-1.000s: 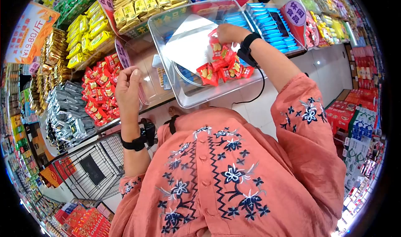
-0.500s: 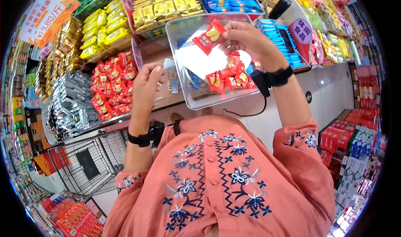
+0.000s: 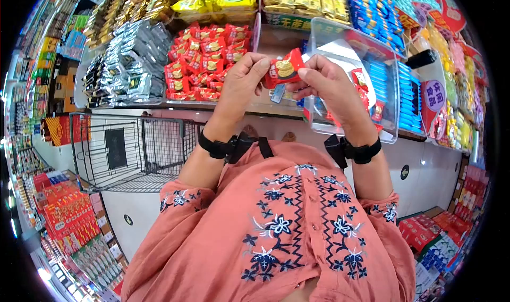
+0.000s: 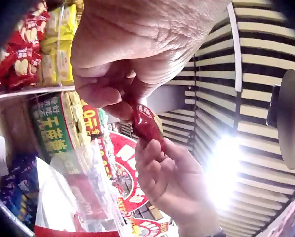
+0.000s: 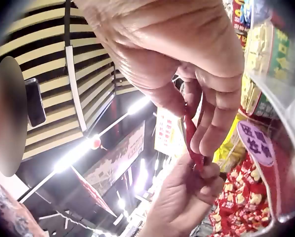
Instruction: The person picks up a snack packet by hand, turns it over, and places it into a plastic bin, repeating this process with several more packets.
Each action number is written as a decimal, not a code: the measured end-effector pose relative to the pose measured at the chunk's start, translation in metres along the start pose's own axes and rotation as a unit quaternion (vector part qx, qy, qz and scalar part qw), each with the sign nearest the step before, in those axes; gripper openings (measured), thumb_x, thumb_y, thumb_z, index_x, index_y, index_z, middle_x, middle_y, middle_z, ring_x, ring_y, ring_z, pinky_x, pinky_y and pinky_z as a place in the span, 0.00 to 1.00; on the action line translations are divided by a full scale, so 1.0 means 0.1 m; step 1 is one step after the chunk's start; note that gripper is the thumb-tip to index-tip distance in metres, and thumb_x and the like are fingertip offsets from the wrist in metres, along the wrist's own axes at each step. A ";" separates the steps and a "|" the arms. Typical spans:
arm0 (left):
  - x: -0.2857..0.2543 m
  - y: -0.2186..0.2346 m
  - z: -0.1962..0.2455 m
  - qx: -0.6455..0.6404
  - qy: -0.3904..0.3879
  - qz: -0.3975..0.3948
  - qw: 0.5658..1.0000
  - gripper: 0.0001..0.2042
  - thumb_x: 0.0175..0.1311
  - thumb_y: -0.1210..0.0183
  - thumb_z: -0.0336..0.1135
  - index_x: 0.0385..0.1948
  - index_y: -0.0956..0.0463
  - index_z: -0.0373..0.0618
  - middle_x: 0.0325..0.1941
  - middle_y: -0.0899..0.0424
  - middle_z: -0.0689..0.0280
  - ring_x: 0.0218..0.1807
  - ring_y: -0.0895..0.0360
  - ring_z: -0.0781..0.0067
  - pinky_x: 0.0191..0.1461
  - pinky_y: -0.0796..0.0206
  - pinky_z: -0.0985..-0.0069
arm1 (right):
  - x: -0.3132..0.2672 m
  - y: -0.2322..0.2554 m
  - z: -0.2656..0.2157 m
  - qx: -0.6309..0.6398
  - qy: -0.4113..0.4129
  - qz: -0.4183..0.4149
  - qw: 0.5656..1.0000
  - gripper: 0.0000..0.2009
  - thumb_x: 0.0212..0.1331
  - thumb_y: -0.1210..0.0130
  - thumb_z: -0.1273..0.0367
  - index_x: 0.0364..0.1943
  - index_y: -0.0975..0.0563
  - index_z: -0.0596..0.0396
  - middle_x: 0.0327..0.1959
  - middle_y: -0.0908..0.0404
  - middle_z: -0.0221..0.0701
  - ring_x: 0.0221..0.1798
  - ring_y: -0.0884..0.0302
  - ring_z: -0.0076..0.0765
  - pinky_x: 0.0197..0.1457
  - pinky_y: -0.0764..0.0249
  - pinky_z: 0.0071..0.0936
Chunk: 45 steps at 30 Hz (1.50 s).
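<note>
A small red snack packet [image 3: 285,68] with a golden biscuit picture is stretched between both hands, above the front of the display counter. The left hand [image 3: 241,84] pinches one end of it between thumb and fingers. At the other end, the right hand [image 3: 330,86] pinches it the same way. In the left wrist view the packet [image 4: 147,123] looks unopened and slightly twisted between the fingers. Just behind the right hand stands a clear plastic bin [image 3: 394,108], holding a few more red packets [image 3: 359,78] and a white sheet; the hand partly hides them.
A heap of red packets [image 3: 204,63] fills a counter section left of the hands, beside silver packets [image 3: 135,63]. Yellow packets [image 3: 234,2] lie behind, blue ones [image 3: 409,100] to the right. A wire shopping cart [image 3: 138,150] stands below the counter.
The right hand has lifted one red packet out of the clear bin and brought it left. The left hand has come up to grip its other end. The view has turned left.
</note>
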<state>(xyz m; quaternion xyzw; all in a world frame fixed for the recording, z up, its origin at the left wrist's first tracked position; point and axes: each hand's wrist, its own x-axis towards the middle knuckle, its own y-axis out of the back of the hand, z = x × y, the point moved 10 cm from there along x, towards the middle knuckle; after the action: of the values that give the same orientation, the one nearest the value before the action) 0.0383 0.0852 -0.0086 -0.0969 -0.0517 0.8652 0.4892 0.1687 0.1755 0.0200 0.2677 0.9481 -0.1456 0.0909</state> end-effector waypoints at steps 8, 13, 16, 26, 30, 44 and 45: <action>-0.25 0.86 -0.37 -0.004 0.081 0.081 0.993 0.09 0.74 0.45 0.42 0.40 0.21 0.49 0.28 0.23 0.79 0.27 0.32 0.92 0.27 0.42 0.88 | 0.38 -0.65 0.45 -0.037 -0.033 -0.038 0.998 0.08 0.68 0.48 0.68 0.37 0.29 0.58 0.33 0.19 0.33 0.36 0.15 0.28 0.34 0.20 0.22; -0.37 1.28 -0.61 0.052 0.136 0.058 0.988 0.09 0.73 0.44 0.40 0.41 0.22 0.47 0.27 0.24 0.77 0.27 0.30 0.90 0.27 0.42 0.88 | 0.61 -0.81 0.91 -0.111 -0.078 -0.072 0.988 0.09 0.65 0.48 0.67 0.37 0.28 0.61 0.33 0.19 0.34 0.35 0.16 0.29 0.33 0.20 0.24; -0.45 1.60 -0.85 0.107 0.164 0.062 0.979 0.09 0.73 0.44 0.39 0.41 0.22 0.45 0.28 0.23 0.74 0.26 0.29 0.88 0.29 0.38 0.86 | 0.68 -0.82 1.25 -0.159 -0.114 -0.085 0.977 0.11 0.64 0.49 0.66 0.42 0.26 0.62 0.33 0.20 0.33 0.33 0.17 0.28 0.33 0.20 0.27; -0.07 2.10 -0.84 0.219 0.023 0.126 0.967 0.07 0.72 0.43 0.34 0.41 0.23 0.40 0.29 0.23 0.74 0.27 0.29 0.86 0.30 0.38 0.84 | 0.89 -0.59 1.24 -0.156 -0.122 0.018 0.980 0.15 0.66 0.49 0.68 0.52 0.28 0.65 0.43 0.21 0.36 0.36 0.17 0.31 0.32 0.21 0.25; 0.07 1.81 -0.96 0.239 0.036 0.099 0.965 0.06 0.72 0.44 0.34 0.42 0.23 0.42 0.28 0.24 0.74 0.27 0.28 0.87 0.27 0.39 0.85 | 0.86 -0.62 1.28 -0.151 -0.128 0.021 0.980 0.16 0.65 0.48 0.67 0.52 0.28 0.65 0.44 0.21 0.35 0.37 0.18 0.31 0.33 0.21 0.24; 0.20 1.44 -0.80 0.472 -0.105 0.096 0.870 0.16 0.65 0.36 0.38 0.48 0.27 0.43 0.46 0.24 0.53 0.43 0.21 0.50 0.43 0.26 0.59 | 0.76 -0.55 1.35 -0.144 -0.156 0.026 0.977 0.16 0.65 0.49 0.66 0.52 0.28 0.62 0.38 0.21 0.33 0.35 0.19 0.28 0.34 0.21 0.25; 0.20 1.42 -0.79 0.470 -0.083 0.090 0.874 0.17 0.64 0.36 0.40 0.50 0.29 0.45 0.49 0.25 0.51 0.46 0.22 0.44 0.43 0.26 0.55 | 0.75 -0.55 1.33 -0.143 -0.146 0.033 0.978 0.15 0.64 0.50 0.67 0.51 0.28 0.61 0.34 0.21 0.32 0.33 0.20 0.27 0.33 0.22 0.24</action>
<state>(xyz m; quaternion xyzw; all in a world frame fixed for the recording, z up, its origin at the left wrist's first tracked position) -0.0734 0.0282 -0.1142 0.2129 0.3295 0.8327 0.3907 0.0885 0.1240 -0.1112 0.2588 0.9264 -0.0431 0.2702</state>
